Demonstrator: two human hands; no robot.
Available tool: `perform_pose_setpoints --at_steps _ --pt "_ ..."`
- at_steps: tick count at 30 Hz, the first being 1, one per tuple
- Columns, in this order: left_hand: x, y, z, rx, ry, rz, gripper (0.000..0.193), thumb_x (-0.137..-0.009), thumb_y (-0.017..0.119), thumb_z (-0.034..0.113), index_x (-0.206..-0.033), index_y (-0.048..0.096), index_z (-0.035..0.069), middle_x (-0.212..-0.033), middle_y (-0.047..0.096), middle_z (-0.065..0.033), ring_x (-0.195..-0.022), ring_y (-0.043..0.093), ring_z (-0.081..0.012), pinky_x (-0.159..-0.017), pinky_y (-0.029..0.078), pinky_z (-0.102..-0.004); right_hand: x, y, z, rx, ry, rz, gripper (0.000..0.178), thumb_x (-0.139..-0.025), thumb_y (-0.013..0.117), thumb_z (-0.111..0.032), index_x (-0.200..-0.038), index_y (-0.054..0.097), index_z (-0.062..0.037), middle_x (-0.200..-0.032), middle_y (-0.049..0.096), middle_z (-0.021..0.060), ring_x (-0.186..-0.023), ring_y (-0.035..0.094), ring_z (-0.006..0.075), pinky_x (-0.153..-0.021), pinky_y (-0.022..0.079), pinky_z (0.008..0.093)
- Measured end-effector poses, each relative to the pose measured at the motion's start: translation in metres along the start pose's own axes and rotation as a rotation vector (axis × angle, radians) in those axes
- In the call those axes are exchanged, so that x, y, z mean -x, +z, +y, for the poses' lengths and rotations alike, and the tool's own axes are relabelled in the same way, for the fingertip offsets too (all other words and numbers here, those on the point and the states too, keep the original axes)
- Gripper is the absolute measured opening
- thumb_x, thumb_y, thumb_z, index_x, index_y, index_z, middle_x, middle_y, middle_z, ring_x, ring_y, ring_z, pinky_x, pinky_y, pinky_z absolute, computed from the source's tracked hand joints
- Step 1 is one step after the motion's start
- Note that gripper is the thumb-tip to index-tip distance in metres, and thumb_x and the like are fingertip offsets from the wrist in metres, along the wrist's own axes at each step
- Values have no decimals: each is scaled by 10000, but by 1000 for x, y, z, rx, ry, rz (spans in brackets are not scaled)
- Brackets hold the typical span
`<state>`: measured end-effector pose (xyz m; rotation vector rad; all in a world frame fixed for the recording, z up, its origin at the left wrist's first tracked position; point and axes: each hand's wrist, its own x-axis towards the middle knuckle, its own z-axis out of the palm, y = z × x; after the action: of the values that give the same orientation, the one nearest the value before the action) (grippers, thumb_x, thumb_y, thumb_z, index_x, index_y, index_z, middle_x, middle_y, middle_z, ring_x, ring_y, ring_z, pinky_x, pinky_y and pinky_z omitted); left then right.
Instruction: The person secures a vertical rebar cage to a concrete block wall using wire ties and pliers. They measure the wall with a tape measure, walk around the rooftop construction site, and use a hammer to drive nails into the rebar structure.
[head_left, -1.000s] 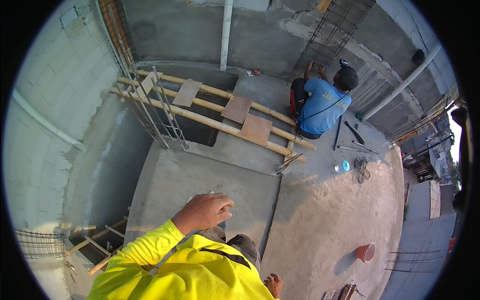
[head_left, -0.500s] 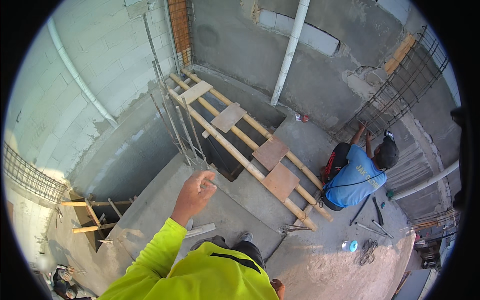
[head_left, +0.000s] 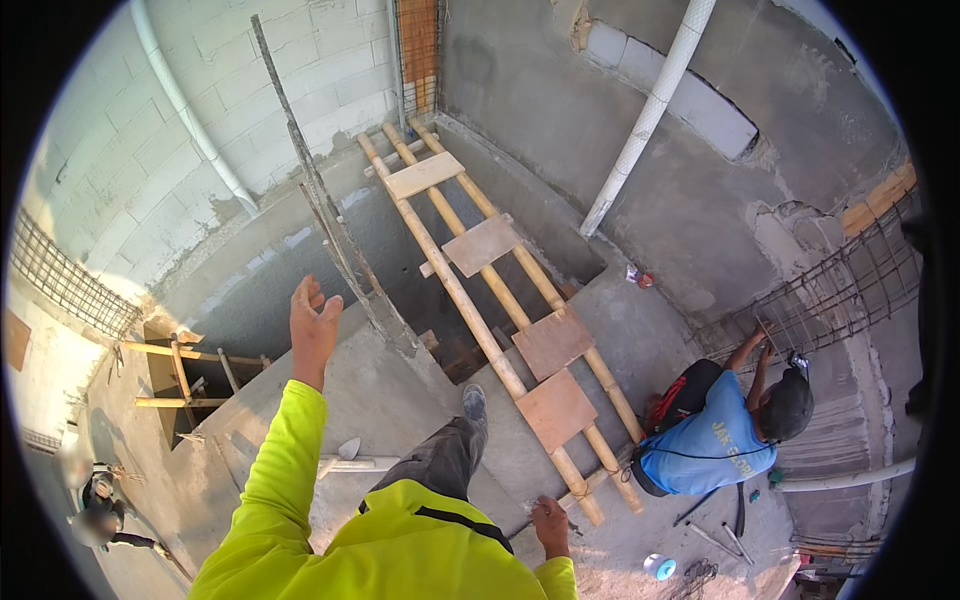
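We look down on a building site, where a grey plastered wall (head_left: 560, 130) meets a pale block wall (head_left: 300, 90) above a concrete slab (head_left: 390, 390). A bamboo walkway (head_left: 495, 350) slants across a floor opening (head_left: 430, 305), with four flat boards (head_left: 557, 412) laid across its poles. At the right, a steel rebar cage (head_left: 840, 280) leans along the wall; a crouching person in a blue shirt (head_left: 715, 440) has both hands at its lower end. We see yellow capital letters across the shirt's back, partly folded. A second person (head_left: 105, 500), blurred, is at the far lower left. A white pipe (head_left: 650, 115) climbs the plastered wall.

Below us is our yellow-green top (head_left: 400, 550), one shoe on the slab. Upright rebar rods (head_left: 325, 215) rise beside the opening. Our left hand (head_left: 315, 325) is raised just left of their base in our view, fingers loosely curled, thumb held apart, grasping nothing visible; we cannot tell how deep the gap is. Our right hand (head_left: 551, 526) hangs low, just left of the walkway's near end, fingers curled; we cannot tell whether they close on anything. Smaller still, a trowel (head_left: 349, 448) lies near our left sleeve, and a blue-lidded container (head_left: 659, 567) sits beside tangled wire (head_left: 697, 575).
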<state>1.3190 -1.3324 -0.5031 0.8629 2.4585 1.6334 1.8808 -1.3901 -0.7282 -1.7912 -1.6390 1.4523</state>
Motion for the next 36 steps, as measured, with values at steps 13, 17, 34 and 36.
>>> perform_pose_setpoints --at_steps 13,17,34,36 --pt "-89 92 -12 -174 -179 225 292 -929 635 221 -1057 616 -41 -890 672 -120 -855 644 -247 -795 490 -341 -194 -108 -121 23 91 13 318 -857 628 -109 -1144 637 28 -866 703 121 -699 680 170 -619 540 296" --pt "-96 90 -13 -169 -139 229 216 -983 537 178 -1018 607 -23 -854 667 -140 -806 642 -257 -770 493 -343 -215 -114 -145 -48 286 2 285 -833 655 -106 -1097 670 0 -863 712 149 -701 699 204 -664 549 305" --pt "-97 115 -21 -135 -299 399 176 -995 477 117 -949 573 -24 -813 660 -162 -781 649 -276 -752 495 -368 -449 -43 -312 569 -329 -419 261 -872 616 -93 -1117 669 -21 -959 718 209 -900 718 342 -780 569 395" --pt "-98 120 -21 -140 -314 441 195 -1003 459 139 -944 569 -12 -814 634 -146 -767 614 -235 -750 490 -347 -499 -21 -347 584 -424 -435 278 -872 621 -121 -1125 668 -13 -1043 710 214 -948 710 339 -815 566 404"
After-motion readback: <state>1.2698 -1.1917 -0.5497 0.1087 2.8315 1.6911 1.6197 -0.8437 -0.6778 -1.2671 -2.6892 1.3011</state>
